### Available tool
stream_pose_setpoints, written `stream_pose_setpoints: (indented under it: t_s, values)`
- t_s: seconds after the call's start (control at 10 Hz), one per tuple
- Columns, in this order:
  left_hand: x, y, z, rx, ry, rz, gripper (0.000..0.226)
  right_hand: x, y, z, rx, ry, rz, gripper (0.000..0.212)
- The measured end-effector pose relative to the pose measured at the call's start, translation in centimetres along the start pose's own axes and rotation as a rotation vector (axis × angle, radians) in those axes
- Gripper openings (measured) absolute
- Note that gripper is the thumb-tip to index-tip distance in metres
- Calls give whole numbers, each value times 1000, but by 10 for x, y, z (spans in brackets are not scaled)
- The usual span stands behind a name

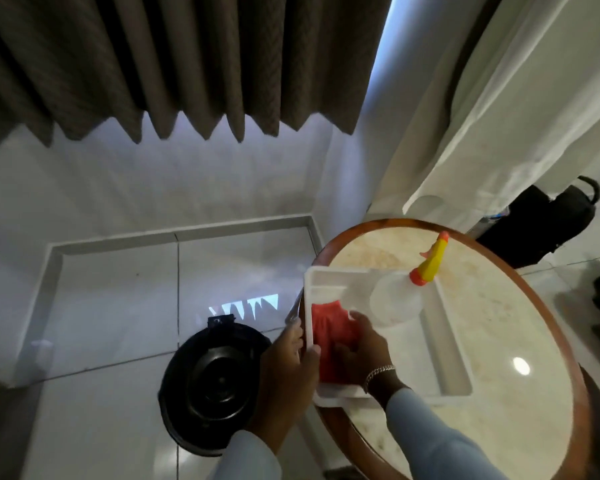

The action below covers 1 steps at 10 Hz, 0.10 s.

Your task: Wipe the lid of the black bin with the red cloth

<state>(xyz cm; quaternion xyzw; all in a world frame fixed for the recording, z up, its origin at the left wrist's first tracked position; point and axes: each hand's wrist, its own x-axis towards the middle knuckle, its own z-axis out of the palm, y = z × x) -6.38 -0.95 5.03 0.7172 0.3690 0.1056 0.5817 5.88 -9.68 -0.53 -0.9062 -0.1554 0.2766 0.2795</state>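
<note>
The black bin (208,382) stands on the floor at lower centre, its round lid closed and seen from above. A red cloth (326,327) lies in the left end of a white tray (444,344) on the round table. My right hand (359,348) rests on the cloth with its fingers curled into the fabric. My left hand (288,368) holds the tray's left rim, thumb over the edge, between the bin and the table.
A clear spray bottle (397,299) with a yellow and orange nozzle lies in the tray. The round marble-topped table (520,341) has a wooden rim. Dark curtains hang at the top, white fabric at right, and a black bag (537,223) sits on the tiled floor behind the table.
</note>
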Motion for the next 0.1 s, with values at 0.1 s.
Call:
stream_pose_setpoints:
  t_s: [0.1]
  values:
    - [-8,30,-40,55,102,35,46,-22,-28,-11,-153,-9,-79,72]
